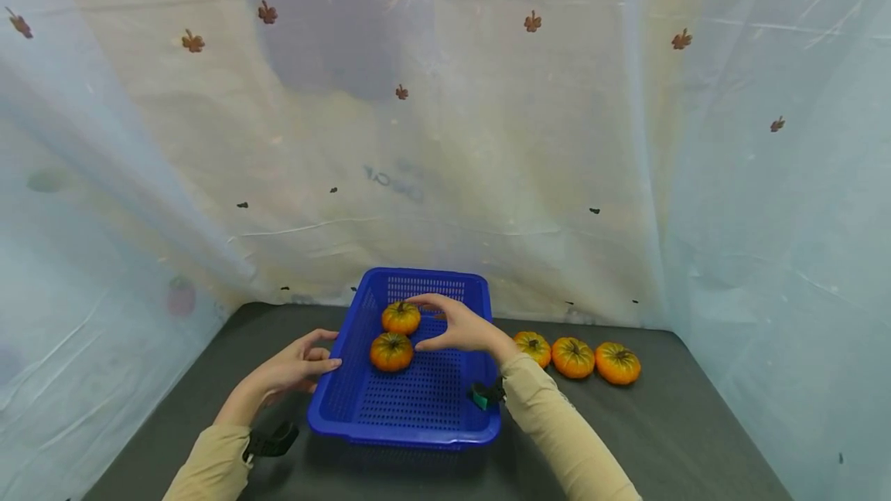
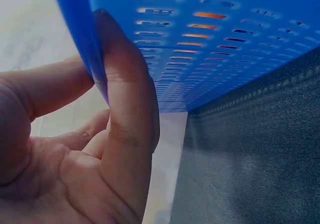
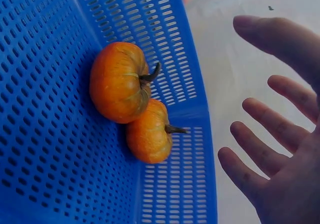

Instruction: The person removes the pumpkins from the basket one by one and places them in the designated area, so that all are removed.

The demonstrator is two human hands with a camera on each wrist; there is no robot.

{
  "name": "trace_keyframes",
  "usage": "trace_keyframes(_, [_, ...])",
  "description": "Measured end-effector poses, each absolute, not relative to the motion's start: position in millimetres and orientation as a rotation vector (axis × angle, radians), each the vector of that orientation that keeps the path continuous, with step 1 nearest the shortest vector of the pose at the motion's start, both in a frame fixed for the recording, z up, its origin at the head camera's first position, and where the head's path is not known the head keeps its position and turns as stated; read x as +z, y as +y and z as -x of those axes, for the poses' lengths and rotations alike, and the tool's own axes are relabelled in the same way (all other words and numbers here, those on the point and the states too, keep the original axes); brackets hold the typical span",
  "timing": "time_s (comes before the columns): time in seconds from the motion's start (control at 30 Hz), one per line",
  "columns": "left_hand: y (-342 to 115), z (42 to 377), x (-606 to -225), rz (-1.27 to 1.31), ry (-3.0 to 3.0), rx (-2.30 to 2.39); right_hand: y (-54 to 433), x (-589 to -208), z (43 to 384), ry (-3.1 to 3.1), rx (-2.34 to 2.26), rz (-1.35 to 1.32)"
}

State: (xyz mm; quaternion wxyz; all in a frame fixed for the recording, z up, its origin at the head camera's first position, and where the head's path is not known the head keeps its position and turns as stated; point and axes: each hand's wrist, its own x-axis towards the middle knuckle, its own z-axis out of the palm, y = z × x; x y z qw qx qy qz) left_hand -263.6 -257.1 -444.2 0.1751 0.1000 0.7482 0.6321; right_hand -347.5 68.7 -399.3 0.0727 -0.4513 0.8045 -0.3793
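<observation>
A blue perforated plastic basket holds two small orange pumpkins, one farther back and one nearer, beside its left wall. My left hand pinches the basket's left rim; in the left wrist view the thumb and a finger are on either side of that rim. Over the basket is my right hand, its fingers spread and nothing in it. In the right wrist view, a gap separates its fingertips from the pumpkins, whose dark stems show.
Three more pumpkins stand in a row right of the basket: one partly behind the right arm, a middle one and a rightmost one. The dark table meets a pale plastic sheet at its back and sides.
</observation>
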Motion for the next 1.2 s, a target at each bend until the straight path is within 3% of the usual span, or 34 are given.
trace_keyframes(1.2, [-254.4,263.3,-439.6,-0.255,2.120,1.791,19.6,-429.0,359.4,2.331,-0.975,1.248])
